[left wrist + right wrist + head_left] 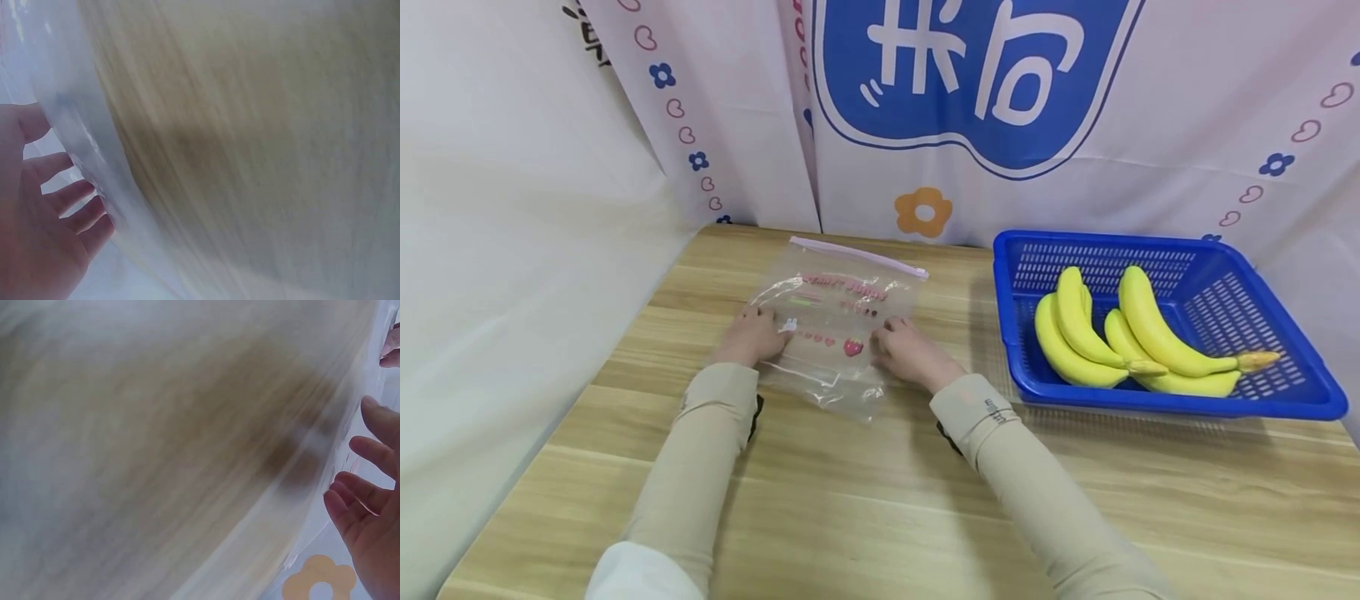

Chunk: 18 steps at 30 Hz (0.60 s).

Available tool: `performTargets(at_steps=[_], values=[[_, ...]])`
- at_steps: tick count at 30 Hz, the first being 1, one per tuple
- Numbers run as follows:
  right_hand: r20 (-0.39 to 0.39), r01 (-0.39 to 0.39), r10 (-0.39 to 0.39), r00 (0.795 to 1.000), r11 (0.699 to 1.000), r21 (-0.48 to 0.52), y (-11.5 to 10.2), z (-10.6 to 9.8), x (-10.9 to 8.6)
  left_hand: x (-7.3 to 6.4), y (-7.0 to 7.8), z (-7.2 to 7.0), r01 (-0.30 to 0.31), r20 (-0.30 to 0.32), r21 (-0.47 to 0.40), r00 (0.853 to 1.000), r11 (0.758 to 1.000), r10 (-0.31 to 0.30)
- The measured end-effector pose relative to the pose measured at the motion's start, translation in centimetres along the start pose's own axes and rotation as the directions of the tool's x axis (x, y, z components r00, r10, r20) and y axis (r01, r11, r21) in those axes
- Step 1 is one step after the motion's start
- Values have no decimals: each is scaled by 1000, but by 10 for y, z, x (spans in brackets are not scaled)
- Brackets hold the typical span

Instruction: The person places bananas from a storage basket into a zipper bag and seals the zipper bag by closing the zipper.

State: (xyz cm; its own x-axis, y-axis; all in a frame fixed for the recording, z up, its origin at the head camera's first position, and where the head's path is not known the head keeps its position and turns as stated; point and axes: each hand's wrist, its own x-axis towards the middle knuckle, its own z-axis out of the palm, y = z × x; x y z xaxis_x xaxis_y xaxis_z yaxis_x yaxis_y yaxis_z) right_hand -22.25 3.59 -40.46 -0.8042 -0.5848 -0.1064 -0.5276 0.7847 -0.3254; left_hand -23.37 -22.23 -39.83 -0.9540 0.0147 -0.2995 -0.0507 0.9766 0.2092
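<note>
Clear plastic here: a lilac-topped zipper bag (842, 321) lies on the wood-grain table (820, 508), left hand (751, 336) loosely open against one side, right hand (913, 354) relaxed at the other, its fingertip contact unclear. Beige sleeves (688, 467) run out of frame; tabletop separates bag and blue basket (1150, 406) of bananas (1161, 329).

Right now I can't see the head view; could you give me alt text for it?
A person's left hand and right hand are at opposite sides of a clear, printed zip bag lying on a wooden table. To the right, a blue plastic basket holds yellow bananas; behind hangs a white cloth with a blue emblem.
</note>
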Motion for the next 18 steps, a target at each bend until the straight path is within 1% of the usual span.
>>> performTargets(at_steps=[4,8,12,15,18], values=[[8,-8,8,1000,1000,-2,-1,1,0,0,-3,0,-16,7,-3,1000,1000,16],[28,-15,15,999,1000,-5,-2,2,0,-1,-5,-1,-45,15,2,999,999,45],[40,-10,11,999,1000,-28,-2,2,0,-3,-7,-2,-74,18,-4,997,997,74],[40,-7,8,999,1000,-20,-2,2,0,-4,-9,-3,-95,14,-10,995,995,96],[54,-19,19,998,1000,-2,-1,2,-1,-5,-11,-3,-108,25,-16,994,994,109]])
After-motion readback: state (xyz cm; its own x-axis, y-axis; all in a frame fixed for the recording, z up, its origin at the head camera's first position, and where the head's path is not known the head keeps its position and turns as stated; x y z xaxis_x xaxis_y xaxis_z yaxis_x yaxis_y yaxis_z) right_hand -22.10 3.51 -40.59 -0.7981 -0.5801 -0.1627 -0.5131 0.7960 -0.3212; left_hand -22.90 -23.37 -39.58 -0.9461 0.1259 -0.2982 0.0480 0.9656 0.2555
